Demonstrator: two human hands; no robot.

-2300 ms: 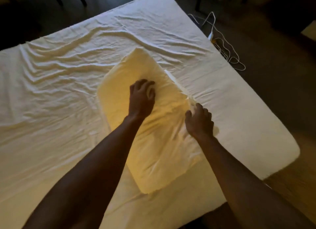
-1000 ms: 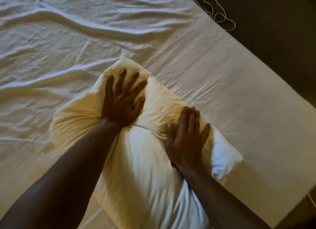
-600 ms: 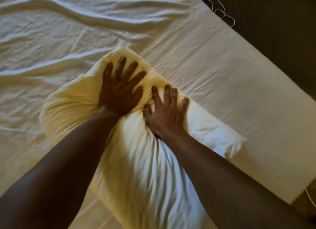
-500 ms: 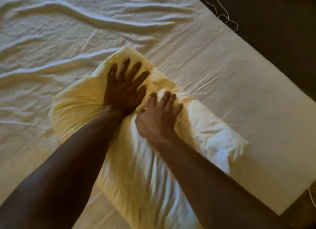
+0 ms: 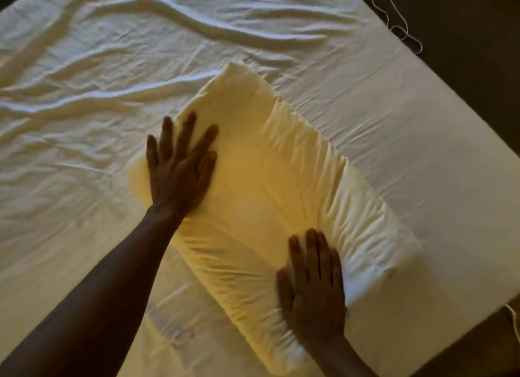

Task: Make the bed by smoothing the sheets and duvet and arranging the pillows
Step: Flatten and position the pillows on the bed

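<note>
A pale yellow pillow (image 5: 261, 179) lies diagonally on the bed, near its right-hand corner. My left hand (image 5: 180, 165) presses flat on the pillow's left edge, fingers straight and spread. My right hand (image 5: 312, 284) presses flat on the pillow's near right part, fingers straight and together. Under the pillow a cream sheet (image 5: 98, 75) covers the mattress; it is heavily creased at the left and back and smoother at the right. No duvet is in view.
The mattress edge (image 5: 461, 78) runs diagonally down the right side, with dark floor beyond it. A thin white cable (image 5: 405, 25) trails on the floor at the top right. Another bit of cable (image 5: 513, 317) shows by the bed's near right corner.
Both hands were pressing side by side on the pillow's far end; they have slid apart, the left to the left edge and the right back towards the near end. The pillow lies flatter.
</note>
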